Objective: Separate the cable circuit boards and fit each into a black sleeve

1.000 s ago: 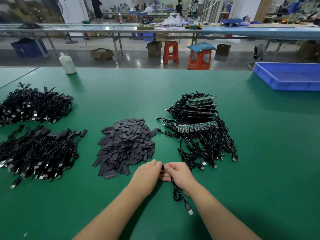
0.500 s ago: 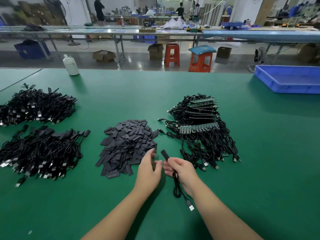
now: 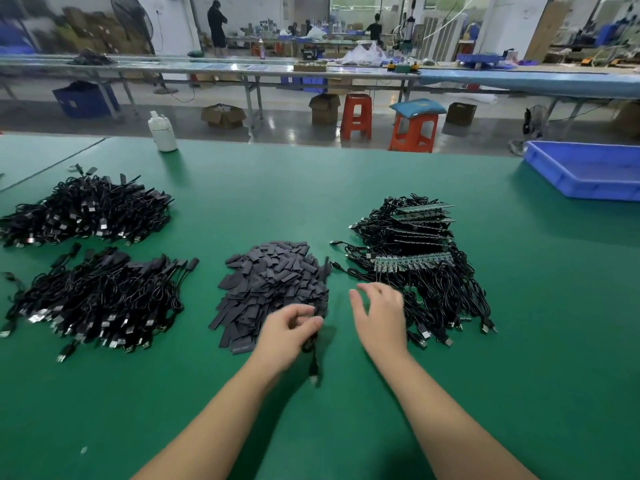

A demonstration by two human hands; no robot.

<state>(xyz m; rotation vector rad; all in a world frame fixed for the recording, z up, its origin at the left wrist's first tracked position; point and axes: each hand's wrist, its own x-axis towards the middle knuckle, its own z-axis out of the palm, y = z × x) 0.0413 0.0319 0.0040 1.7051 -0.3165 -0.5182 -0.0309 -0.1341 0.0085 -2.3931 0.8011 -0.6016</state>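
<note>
since 0.5 s ago: sleeved cable (image 3: 313, 355) passed from right hand to left, right hand gone off toward the board pile. at far left, 2 heaps of finished cables (image 3: 93, 296) on the green table (image 3: 536, 306), one behind the other, white bottle (image 3: 162, 131) beyond at the far edge. at centre, heap of black sleeves (image 3: 277, 285). just in front of it, left hand (image 3: 289, 329) with fingers curled, pinching the blurred cable, plug end dangling to the table. next over, right hand (image 3: 379, 315) hovering with fingers spread and loosely bent, holding nothing, at the near edge of the pile of cable circuit boards (image 3: 412, 261), strips of boards uppermost. far right, blue tray (image 3: 585, 171).
</note>
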